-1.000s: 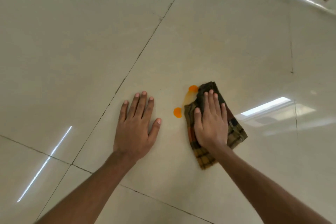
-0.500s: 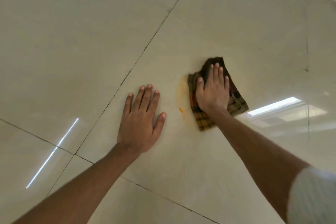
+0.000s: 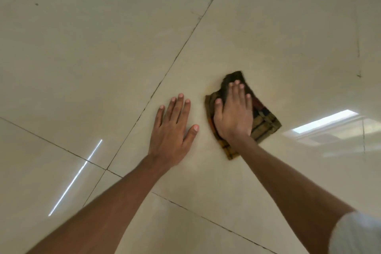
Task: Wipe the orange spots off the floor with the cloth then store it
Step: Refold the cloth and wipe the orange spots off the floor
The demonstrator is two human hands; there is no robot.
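A: Since a second ago, both orange spots have gone: one sat at the cloth's far left corner and one lay between the hands, then half a second ago only a pale smear and a speck were left. Now the head view shows just a faint yellowish tinge on the tile beside the plaid cloth.

B: And the cloth itself?

A: Folded, flat on the cream tiled floor, pinned under the right hand. That hand has swept away from the body and come part of the way back. Its fingers lie straight and close together, palm down, pressing rather than gripping; nothing is curled around the fabric.

B: The other hand?

A: The left hand stays flat on the bare tile just beside the cloth, fingers slightly spread, holding nothing. It looks like a brace for body weight.

B: So the wiping is finished?

A: Nearly, I'd judge. One more pass over the tinge may be wise, then the cloth needs gathering up and storing. No storage place is in view.
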